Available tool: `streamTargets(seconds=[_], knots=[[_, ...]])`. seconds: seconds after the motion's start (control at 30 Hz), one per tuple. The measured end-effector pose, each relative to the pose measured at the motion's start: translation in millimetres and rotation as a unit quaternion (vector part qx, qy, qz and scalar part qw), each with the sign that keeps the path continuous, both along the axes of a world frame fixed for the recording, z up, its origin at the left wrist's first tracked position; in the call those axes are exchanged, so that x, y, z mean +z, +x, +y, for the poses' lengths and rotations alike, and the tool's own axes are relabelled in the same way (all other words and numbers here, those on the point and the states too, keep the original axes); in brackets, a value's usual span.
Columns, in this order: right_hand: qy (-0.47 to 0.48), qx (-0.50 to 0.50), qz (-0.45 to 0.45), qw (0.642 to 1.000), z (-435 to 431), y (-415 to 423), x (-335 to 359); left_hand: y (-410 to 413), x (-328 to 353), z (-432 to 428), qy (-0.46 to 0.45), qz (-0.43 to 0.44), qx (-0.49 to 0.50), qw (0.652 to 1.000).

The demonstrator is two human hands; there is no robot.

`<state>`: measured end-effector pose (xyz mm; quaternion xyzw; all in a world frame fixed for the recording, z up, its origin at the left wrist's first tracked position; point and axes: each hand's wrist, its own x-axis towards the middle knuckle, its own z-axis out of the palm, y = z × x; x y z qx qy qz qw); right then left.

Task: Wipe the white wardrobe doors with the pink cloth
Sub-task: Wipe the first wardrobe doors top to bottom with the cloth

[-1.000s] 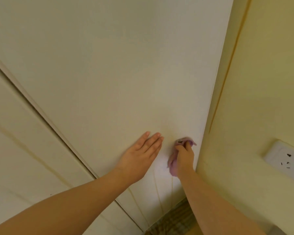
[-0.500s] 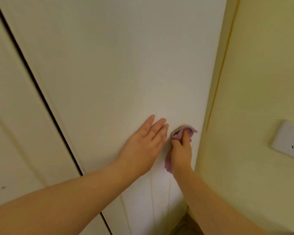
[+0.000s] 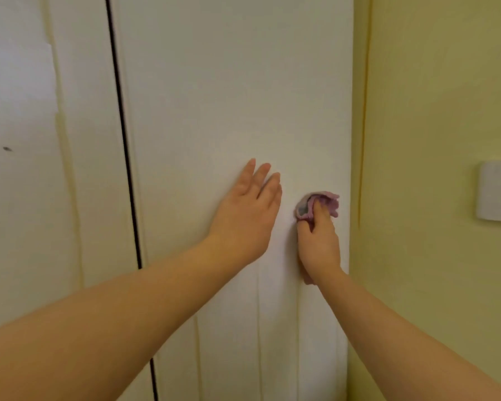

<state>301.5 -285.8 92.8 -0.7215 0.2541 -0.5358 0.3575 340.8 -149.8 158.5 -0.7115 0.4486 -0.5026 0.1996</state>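
Listing the task's own items first, we enter the pink cloth (image 3: 318,205). It is bunched into a wad and pressed against the right wardrobe door (image 3: 214,96), near that door's right edge. We judge it bunched so the fingers bear down on a thick pad rather than a loose sheet.

Right hand (image 3: 318,244): fingers curled round the cloth and gripping it, back of the hand toward us, forearm rising from the lower right. A scrap of pink also shows beneath the wrist.

Left hand (image 3: 246,215): laid flat on the same door, just beside the cloth hand but apart from it. The fingers are straight, close together and pointing upward, and it holds nothing. We take it for a brace — it steadies the panel against the wiping pressure and supports the person leaning in.

Left wardrobe door (image 3: 26,198): it lies across the dark gap (image 3: 122,140), and neither hand is on it. It carries a small dark speck (image 3: 7,149). Whether this door has been wiped we cannot tell.

Yellow wall (image 3: 431,111) and white socket plate (image 3: 498,191): to the right of the wardrobe — no part in the work.
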Motion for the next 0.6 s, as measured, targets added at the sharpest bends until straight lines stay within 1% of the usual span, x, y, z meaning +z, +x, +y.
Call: streamTargets(seconds=[0.07,0.17,0.2,0.3,0.33,0.4,0.5,0.57,0.6], knots=[[-0.003,0.000,0.005,1.000,0,-4,-25,-2,-11,-8,-0.031,0.009,-0.001,0.999],[0.012,0.008,0.022,1.000,5,-7,-59,-8,-22,-14,-0.018,0.017,0.000,1.000],[0.014,0.007,0.022,1.000,-1,-8,-56,-5,-24,-16,-0.022,0.018,-0.009,1.000],[0.031,-0.016,-0.018,0.999,-37,-10,-19,-1,-24,-17,-0.076,-0.010,-0.063,0.995],[0.032,-0.025,-0.034,0.999,-48,-11,-9,-1,-24,-18,-0.064,-0.012,-0.061,0.996],[0.026,-0.017,-0.053,0.998,-51,-8,-6,-1,-26,-18,-0.015,0.006,-0.019,1.000],[-0.036,0.063,-0.059,0.996,-25,-2,-20,0,-25,-21,-0.012,0.013,-0.008,1.000],[-0.083,0.084,-0.058,0.991,-22,-5,-11,7,-25,-21,-0.061,-0.002,-0.070,0.996],[-0.087,0.082,-0.060,0.991,-28,-6,1,5,-23,-17,-0.095,0.003,-0.083,0.992]])
